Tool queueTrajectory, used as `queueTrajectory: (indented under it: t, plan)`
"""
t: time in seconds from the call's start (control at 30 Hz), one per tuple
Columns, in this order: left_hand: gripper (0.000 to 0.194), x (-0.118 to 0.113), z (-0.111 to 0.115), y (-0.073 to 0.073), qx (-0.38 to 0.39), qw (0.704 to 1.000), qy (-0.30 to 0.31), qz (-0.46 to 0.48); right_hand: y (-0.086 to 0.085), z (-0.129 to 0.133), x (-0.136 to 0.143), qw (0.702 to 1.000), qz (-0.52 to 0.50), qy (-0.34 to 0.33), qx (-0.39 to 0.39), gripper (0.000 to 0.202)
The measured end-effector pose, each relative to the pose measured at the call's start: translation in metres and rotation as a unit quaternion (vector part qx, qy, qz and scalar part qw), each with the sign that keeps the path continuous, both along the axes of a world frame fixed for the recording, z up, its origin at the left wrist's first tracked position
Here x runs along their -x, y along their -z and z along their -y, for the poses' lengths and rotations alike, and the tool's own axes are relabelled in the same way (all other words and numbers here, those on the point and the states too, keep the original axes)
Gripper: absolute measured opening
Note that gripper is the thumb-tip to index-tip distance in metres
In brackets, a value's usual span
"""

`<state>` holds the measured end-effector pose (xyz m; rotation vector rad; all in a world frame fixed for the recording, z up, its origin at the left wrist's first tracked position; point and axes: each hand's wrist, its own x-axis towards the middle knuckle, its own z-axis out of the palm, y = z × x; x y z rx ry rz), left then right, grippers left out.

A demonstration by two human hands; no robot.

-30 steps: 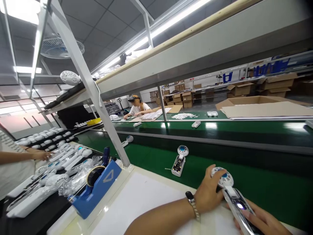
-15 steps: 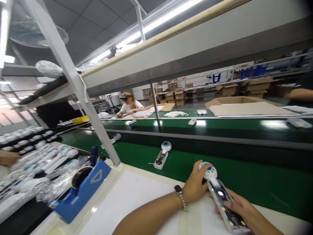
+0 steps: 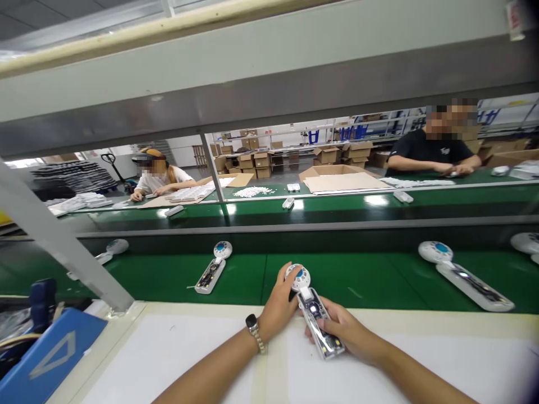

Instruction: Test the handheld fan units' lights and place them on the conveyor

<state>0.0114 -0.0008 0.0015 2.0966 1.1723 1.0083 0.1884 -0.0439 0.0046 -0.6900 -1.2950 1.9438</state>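
Observation:
Both of my hands hold one white handheld device [image 3: 320, 328] over the front edge of the worktable. Its round head has a blue centre, and its open handle shows a dark circuit board with a lit white spot. My left hand [image 3: 280, 303] is wrapped round the head, thumb and fingers at its rim. Around the handle, my right hand [image 3: 343, 331] is closed, with the thumb pressed on the board side. Similar open devices lie on the green belt, one to the left [image 3: 210, 275] and one to the right [image 3: 474, 286].
A slanted white post [image 3: 63, 235] and a blue tape dispenser [image 3: 54, 353] stand at the left. A grey shelf beam [image 3: 261, 84] crosses overhead. Beyond the belt sit two people [image 3: 162, 177] [image 3: 433, 151], near cardboard and a pile of small white parts [image 3: 254, 192].
The view has swung right and levelled. My hands and the held device now appear further left, still in the same grip. A second person and more devices at the right have come into view.

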Motion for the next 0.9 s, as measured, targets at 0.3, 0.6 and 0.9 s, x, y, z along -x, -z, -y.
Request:
queueTrajectory:
  t: [0.3, 0.6, 0.9]
  plan:
    - [0.064, 0.004, 0.000, 0.000, -0.012, 1.000, 0.010, 0.010, 0.008, -0.003, 0.000, 1.000, -0.018, -0.005, -0.007, 0.044]
    - [0.063, -0.019, -0.044, -0.062, 0.105, 0.982, -0.086, -0.131, 0.006, 0.008, 0.003, 0.996, 0.012, -0.021, -0.083, 0.059]
    - [0.059, -0.029, -0.034, -0.069, 0.066, 0.966, -0.137, -0.207, 0.003, 0.009, 0.003, 0.996, 0.005, -0.031, -0.081, 0.060]
